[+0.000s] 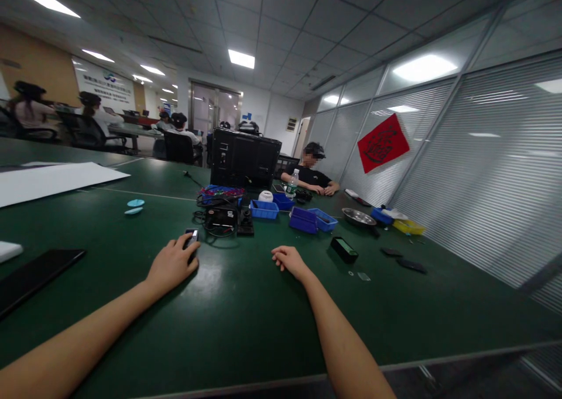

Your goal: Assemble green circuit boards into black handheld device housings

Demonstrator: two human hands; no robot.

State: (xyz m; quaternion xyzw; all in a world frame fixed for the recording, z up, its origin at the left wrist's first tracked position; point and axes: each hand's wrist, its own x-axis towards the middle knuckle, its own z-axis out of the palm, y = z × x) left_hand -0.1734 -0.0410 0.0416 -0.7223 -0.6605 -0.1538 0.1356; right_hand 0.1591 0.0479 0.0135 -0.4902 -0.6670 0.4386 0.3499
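Note:
My left hand [174,261] rests on the green table, its fingers wrapped round a small dark device with a shiny light face [194,235]. The fingers cover much of the device, so its exact kind does not show. My right hand [288,260] lies on the table to the right, fingers curled in, with nothing visible in them. Just beyond my left hand sit a black box with cables [222,217] and a black stand-like piece [245,222]. A black open-topped box with a green inside [345,249] stands to the right of my right hand.
Blue trays [264,210], a ball [266,196], a water bottle [293,182] and a black monitor [244,159] stand farther back. A metal pan [357,216] and yellow tray [409,227] are at right. A person [312,174] sits across. A black tablet-like slab [35,273] lies left.

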